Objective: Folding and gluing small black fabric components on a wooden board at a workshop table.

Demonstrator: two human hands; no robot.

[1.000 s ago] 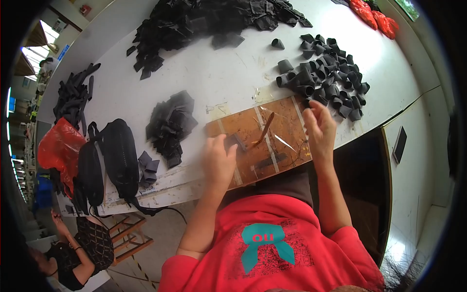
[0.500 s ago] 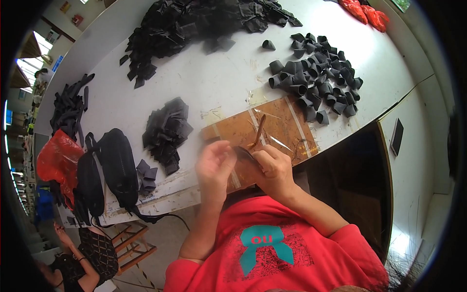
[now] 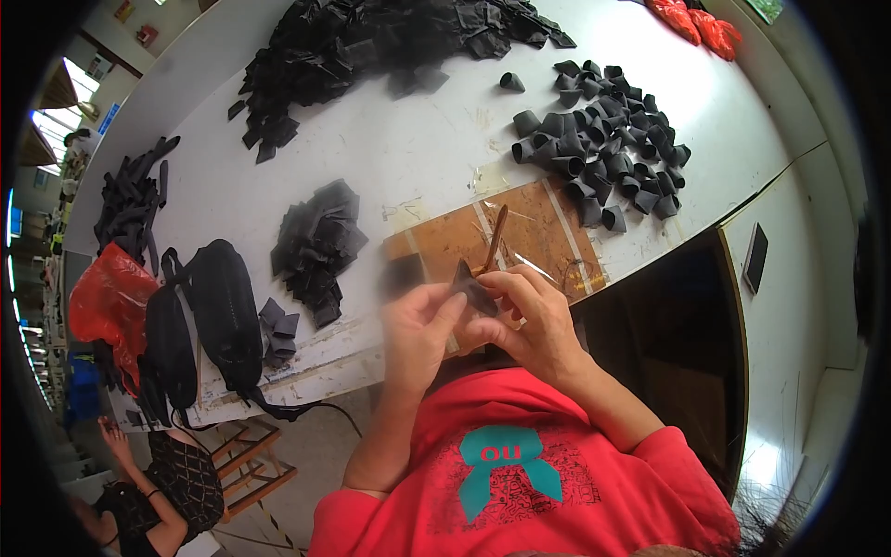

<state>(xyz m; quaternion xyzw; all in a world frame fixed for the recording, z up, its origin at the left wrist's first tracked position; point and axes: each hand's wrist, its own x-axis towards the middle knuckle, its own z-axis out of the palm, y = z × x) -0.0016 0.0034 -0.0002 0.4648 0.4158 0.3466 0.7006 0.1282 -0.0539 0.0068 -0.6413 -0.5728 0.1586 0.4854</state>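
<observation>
Over the brown board [image 3: 436,243], my left hand [image 3: 419,334] pinches a small dark piece of fabric [image 3: 475,295] between thumb and fingers. My right hand [image 3: 531,323] grips the other side of the same piece, its fingertips at the edge. The piece is bent and comes to a point at the top. Just beyond my left fingers is a blurred flat dark piece [image 3: 403,276]; whether my hand touches it I cannot tell. A thin brown curved rod [image 3: 497,232] rises from the board behind the fabric, its lower end hidden.
Rolled dark cones [image 3: 608,139] spread at the right. Flat dark pieces form a small pile [image 3: 320,246] at left and a large heap [image 3: 371,46] at the far side. A black bag [image 3: 223,306] and red plastic [image 3: 107,297] lie left. Another person [image 3: 153,492] is at lower left.
My left hand has come in to the fabric and now pinches it. My right hand has turned, its fingers now stretched along the piece, which looks more folded.
</observation>
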